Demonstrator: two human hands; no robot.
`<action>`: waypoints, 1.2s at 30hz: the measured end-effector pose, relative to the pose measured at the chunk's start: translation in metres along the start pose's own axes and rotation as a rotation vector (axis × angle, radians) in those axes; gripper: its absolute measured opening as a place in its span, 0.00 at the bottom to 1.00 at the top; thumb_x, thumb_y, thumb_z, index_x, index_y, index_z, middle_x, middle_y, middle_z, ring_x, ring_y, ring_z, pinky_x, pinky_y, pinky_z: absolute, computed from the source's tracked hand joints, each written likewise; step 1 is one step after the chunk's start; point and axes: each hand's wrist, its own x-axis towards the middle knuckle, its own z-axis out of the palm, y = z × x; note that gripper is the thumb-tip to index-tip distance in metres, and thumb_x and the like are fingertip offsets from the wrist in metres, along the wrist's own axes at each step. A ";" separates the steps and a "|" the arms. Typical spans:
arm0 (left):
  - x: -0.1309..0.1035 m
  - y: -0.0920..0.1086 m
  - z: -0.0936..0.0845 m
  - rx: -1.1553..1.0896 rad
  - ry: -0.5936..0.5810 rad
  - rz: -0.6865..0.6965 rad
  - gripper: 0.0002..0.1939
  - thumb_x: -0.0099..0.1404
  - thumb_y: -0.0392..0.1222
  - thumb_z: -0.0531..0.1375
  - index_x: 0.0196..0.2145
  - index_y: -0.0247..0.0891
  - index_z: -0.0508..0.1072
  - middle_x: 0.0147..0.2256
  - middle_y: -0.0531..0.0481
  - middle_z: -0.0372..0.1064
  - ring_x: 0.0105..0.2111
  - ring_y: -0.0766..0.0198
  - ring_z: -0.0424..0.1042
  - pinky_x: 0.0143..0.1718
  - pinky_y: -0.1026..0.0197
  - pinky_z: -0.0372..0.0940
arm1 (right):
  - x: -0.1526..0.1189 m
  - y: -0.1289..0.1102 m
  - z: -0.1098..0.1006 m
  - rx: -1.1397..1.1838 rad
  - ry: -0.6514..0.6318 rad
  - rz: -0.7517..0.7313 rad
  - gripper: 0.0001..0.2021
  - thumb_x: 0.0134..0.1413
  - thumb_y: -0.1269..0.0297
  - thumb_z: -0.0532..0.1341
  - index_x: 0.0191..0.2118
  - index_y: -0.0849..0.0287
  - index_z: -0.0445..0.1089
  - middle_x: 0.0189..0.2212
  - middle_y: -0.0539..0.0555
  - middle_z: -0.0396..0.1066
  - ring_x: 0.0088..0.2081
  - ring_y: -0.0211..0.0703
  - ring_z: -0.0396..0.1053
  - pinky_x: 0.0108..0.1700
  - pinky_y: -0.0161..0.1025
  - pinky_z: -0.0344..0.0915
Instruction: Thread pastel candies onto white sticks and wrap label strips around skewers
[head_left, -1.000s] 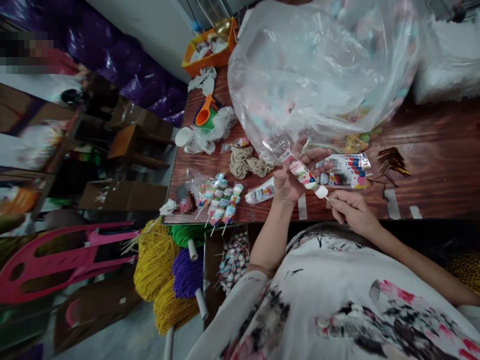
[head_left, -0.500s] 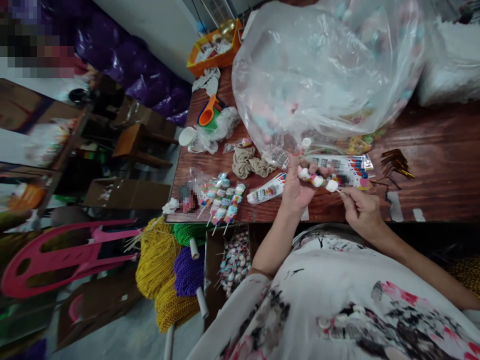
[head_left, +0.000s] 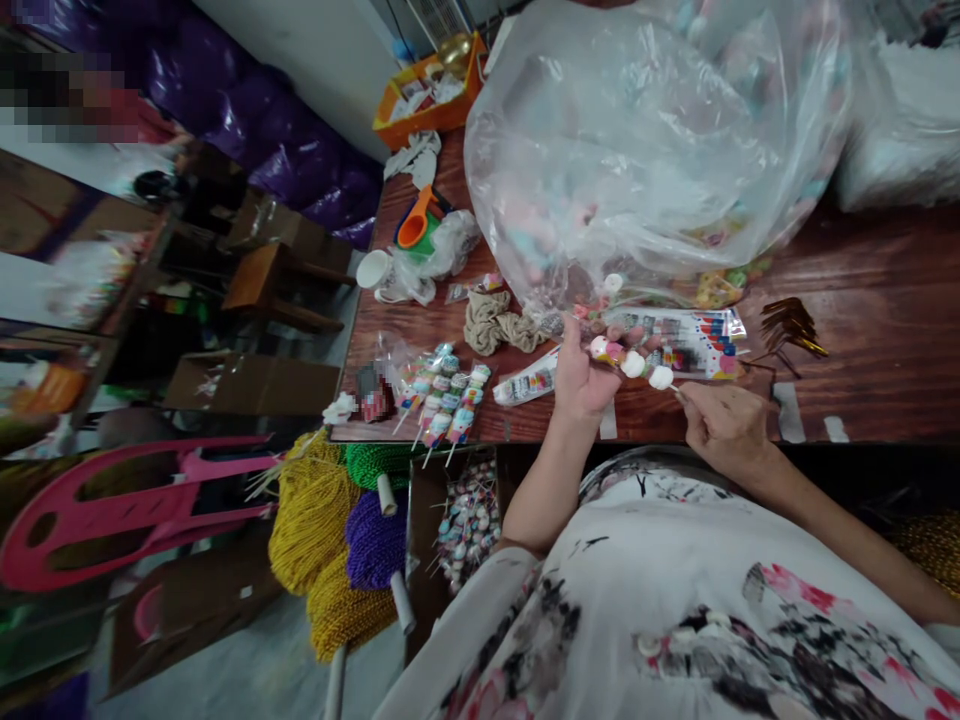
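White, pink and other-coloured marshmallow skewer [head_left: 632, 364], held on the near side of the clear plastic bag [head_left: 645, 150], just off its lower edge. Pinched at the bare stick end by the right hand [head_left: 726, 425], thumb against index, other fingers curled in. Laid over the left hand [head_left: 589, 372]: palm up, fingers spread and loosely bent, not closed round anything. Can't tell how firmly supported there (fingers partly behind the skewer).

Flat on the wood table [head_left: 885, 300], close below the bag: printed sleeves [head_left: 701, 340], just beyond the skewer. Single printed sleeve [head_left: 525, 383] nearer the person than the bag, off to its left. Also left of the bag's lower edge: knotted beige cloth [head_left: 491, 322]. Farther left of the bag: white cup [head_left: 373, 269], orange scoop [head_left: 412, 228], both beside crumpled clear plastic. Orange basket [head_left: 409, 125] left of the bag's far part.

Near and left of the bag, by the table edge: filled skewers [head_left: 450, 402] side by side, sticks pointing toward the person. Right of the bag's lower edge: bunch of gold ties [head_left: 793, 325]. Well below the bag, under table level: box of skewers [head_left: 469, 525], with yellow cord [head_left: 309, 515] to its left.
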 end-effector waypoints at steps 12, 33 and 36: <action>-0.002 -0.006 -0.004 0.112 -0.026 0.009 0.29 0.67 0.67 0.52 0.24 0.38 0.63 0.21 0.54 0.62 0.27 0.63 0.75 0.44 0.52 0.74 | 0.005 -0.013 -0.007 0.402 -0.080 0.254 0.09 0.63 0.66 0.56 0.33 0.58 0.70 0.19 0.49 0.67 0.20 0.35 0.61 0.26 0.36 0.55; 0.001 -0.024 -0.022 0.234 -0.284 0.037 0.34 0.52 0.78 0.59 0.28 0.39 0.64 0.23 0.53 0.64 0.34 0.55 0.77 0.42 0.51 0.72 | 0.008 -0.024 0.000 0.507 -0.085 0.362 0.07 0.62 0.67 0.57 0.34 0.59 0.72 0.19 0.47 0.64 0.19 0.32 0.58 0.24 0.33 0.54; 0.000 -0.035 -0.021 0.319 -0.344 -0.003 0.33 0.48 0.73 0.66 0.27 0.39 0.63 0.22 0.54 0.63 0.36 0.55 0.76 0.42 0.55 0.70 | 0.010 -0.027 0.002 0.544 -0.060 0.376 0.07 0.62 0.67 0.57 0.34 0.59 0.72 0.19 0.47 0.65 0.18 0.32 0.58 0.23 0.33 0.55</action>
